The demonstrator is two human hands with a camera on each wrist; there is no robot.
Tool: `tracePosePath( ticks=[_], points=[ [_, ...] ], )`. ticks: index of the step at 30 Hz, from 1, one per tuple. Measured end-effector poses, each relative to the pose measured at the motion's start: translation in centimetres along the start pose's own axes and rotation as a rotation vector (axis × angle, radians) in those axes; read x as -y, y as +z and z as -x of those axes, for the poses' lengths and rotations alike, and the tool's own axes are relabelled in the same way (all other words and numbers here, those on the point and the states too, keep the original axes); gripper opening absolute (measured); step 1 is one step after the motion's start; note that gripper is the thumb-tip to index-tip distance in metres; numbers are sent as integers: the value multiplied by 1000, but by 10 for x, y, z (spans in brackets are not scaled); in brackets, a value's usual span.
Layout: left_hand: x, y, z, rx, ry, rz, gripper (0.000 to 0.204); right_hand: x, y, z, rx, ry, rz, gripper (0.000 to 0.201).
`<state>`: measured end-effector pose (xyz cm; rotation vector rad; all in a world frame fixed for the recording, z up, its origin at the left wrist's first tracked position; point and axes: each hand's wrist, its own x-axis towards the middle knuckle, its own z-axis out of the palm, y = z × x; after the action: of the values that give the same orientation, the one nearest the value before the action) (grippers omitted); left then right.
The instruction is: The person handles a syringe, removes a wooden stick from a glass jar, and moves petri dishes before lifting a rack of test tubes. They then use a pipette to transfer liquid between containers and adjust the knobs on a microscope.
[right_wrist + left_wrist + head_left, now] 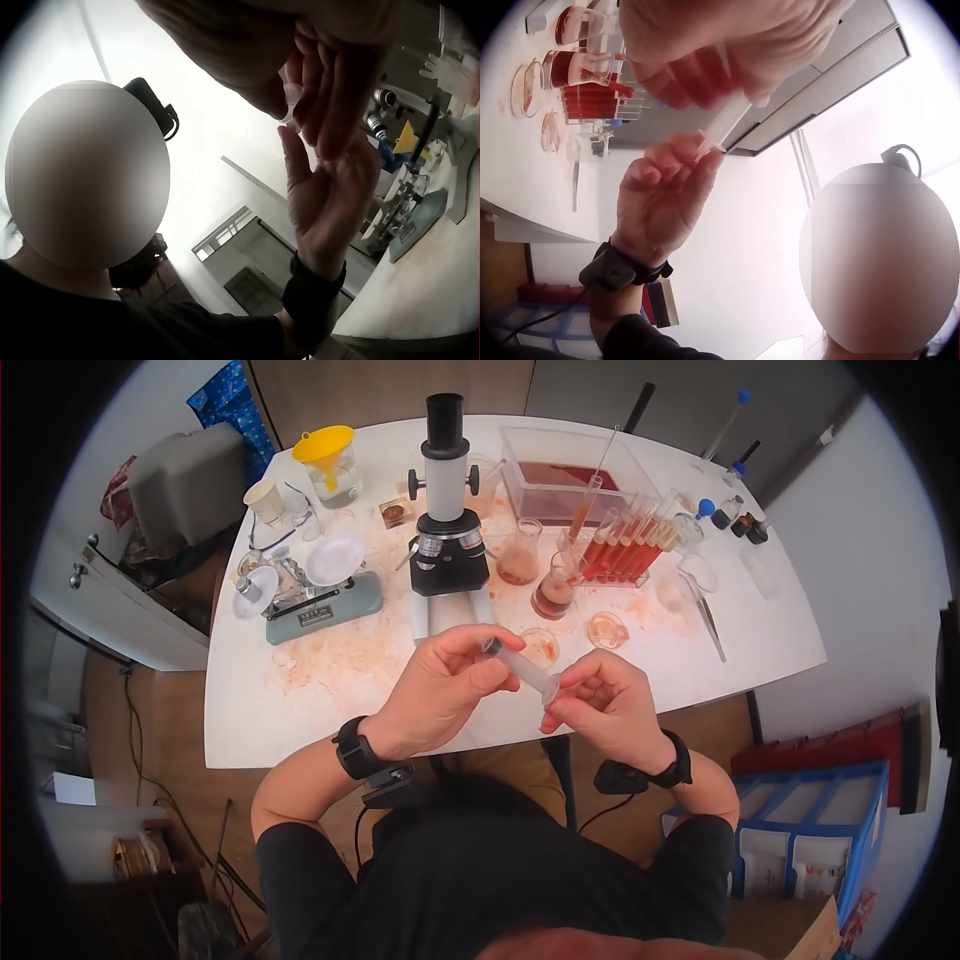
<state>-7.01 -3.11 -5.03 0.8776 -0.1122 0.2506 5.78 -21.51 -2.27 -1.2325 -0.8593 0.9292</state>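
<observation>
A translucent plastic syringe [525, 668] is held between both hands above the front edge of the table, tilted with its dark end up and to the left. My left hand [452, 688] grips the barrel near that dark end with thumb and fingers. At the other end, my right hand [607, 700] pinches the syringe around its flange. In the left wrist view the pale barrel [731, 120] runs between the two hands. The right wrist view shows only a small clear part [291, 101] of it, the rest being hidden by fingers.
A microscope [447, 510] stands straight ahead, with a balance [325, 605] to its left. Right of it are flasks [520, 555], a rack of red-filled test tubes [628, 550], a plastic tub [575, 460] and petri dishes [607, 630]. Tweezers [708, 622] lie farther right.
</observation>
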Motion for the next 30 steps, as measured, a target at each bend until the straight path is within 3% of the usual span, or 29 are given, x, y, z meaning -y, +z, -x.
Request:
tracePosePath(
  ticks=[4,8,11,21,27,30],
  points=[
    [8,0,2,-77,116,6,31,-19,8,-2,-23,-101,9,18],
    [18,-7,4,-131,123,90,35,-39,15,-13,-127,-146,6,19],
    [27,-8,8,-179,161,-40,39,-46,21,-22,-185,-199,48,15],
    [33,-17,7,-146,155,-19,41,-58,20,-24,-198,-273,208,11],
    [34,-12,4,-176,199,-35,40,-54,32,-21,-173,-64,-97,20],
    [32,-16,4,-167,204,-86,40,-58,38,-21,-228,-203,78,11]
  ],
)
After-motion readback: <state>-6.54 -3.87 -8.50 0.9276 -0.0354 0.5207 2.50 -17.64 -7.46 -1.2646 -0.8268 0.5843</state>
